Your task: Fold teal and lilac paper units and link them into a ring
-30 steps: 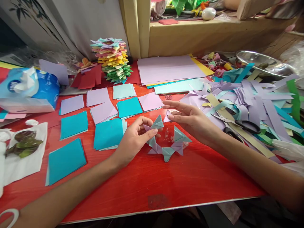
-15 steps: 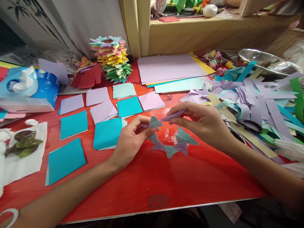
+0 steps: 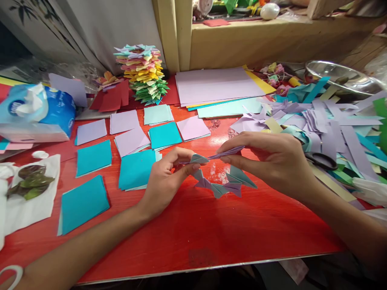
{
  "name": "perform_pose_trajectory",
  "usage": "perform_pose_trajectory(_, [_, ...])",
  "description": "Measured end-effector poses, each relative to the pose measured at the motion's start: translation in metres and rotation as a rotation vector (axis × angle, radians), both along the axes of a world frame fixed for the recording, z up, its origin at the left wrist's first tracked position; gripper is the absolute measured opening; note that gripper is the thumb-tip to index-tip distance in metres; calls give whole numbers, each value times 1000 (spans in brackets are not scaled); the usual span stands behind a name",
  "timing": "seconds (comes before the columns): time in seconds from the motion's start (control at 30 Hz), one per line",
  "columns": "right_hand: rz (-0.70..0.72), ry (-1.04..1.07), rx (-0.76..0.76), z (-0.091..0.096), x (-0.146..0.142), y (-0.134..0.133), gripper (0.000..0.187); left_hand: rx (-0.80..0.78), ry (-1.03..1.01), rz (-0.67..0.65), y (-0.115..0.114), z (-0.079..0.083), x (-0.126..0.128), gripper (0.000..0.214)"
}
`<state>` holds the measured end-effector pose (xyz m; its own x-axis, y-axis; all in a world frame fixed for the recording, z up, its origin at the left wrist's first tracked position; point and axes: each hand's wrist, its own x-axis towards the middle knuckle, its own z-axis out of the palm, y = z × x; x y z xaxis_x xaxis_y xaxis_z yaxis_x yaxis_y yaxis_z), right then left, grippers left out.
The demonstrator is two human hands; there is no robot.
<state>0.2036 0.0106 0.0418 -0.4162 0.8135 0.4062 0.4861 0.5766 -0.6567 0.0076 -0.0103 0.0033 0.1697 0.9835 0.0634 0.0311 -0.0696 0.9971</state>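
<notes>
Over the table [image 3: 181,237], left hand [image 3: 167,179] has one end of the paper chain [image 3: 218,189] pinched and right hand [image 3: 269,161] pinches a purple piece [image 3: 228,152] beside it, both probably feather-light and easily crumpled, so I'd grip gently where they're folded thickest.

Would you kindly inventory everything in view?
Folded paper chain: one, mint and lilac, centre.
Folded paper wedge: one, lilac, centre.
Square paper stacks: about nine, teal, lilac, mint, left to centre.
Tiered paper tower: one, multicoloured, back left.
Large paper sheets: several, mostly lilac, back centre.
Paper pieces: several, red, back left.
Paper strips: many, mixed, right.
Scissors: one, black handles, right.
Round metal bowl: one, silver, back right.
Tissue pack: one, blue, left.
Leaves: several, green, left.
Tabletop: one, red, beneath.
Left hand: one, on chain.
Right hand: one, on wedge.
</notes>
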Motion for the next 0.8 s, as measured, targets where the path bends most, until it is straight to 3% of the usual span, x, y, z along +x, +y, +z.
perform_pose_trajectory(0.33, [-12,-25,2,-2,-1,0,10,-1,20,-1,0,1,0,8])
perform_pose_trajectory(0.6, [-21,99,-190,-2,-3,-1,11,43,10,-24,0,-1,0,4])
perform_pose_trajectory(0.8, [-29,73,-165,0,-3,-2,10,50,46,-4,-1,-1,0,7])
